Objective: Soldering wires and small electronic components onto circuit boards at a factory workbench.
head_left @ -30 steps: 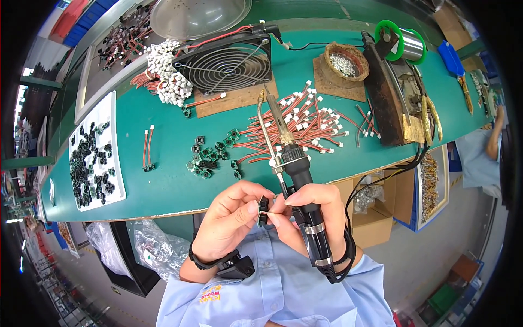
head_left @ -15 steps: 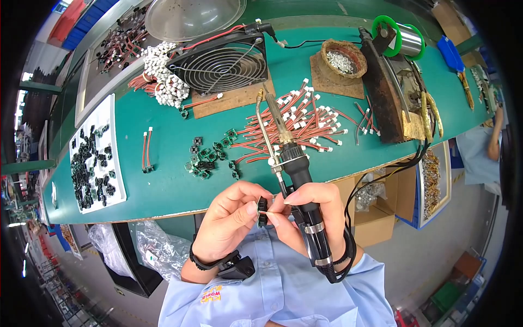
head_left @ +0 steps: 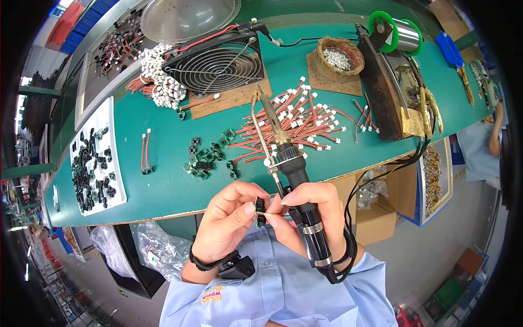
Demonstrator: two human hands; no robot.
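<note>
Below the green surface (head_left: 163, 185) edge, small black component (head_left: 260, 212), pinched between left hand (head_left: 229, 220) and right hand (head_left: 308, 212) fingertips, right grip also closed around black soldering iron (head_left: 294, 169).

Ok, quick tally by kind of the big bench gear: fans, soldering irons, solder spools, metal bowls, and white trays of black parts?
Black square cooling fan: 1
Black-handled soldering iron, in the right hand: 1
Green-flanged spool of solder wire: 1
Shiny round metal bowl: 1
White tray of small black parts: 1
Total: 5
</note>
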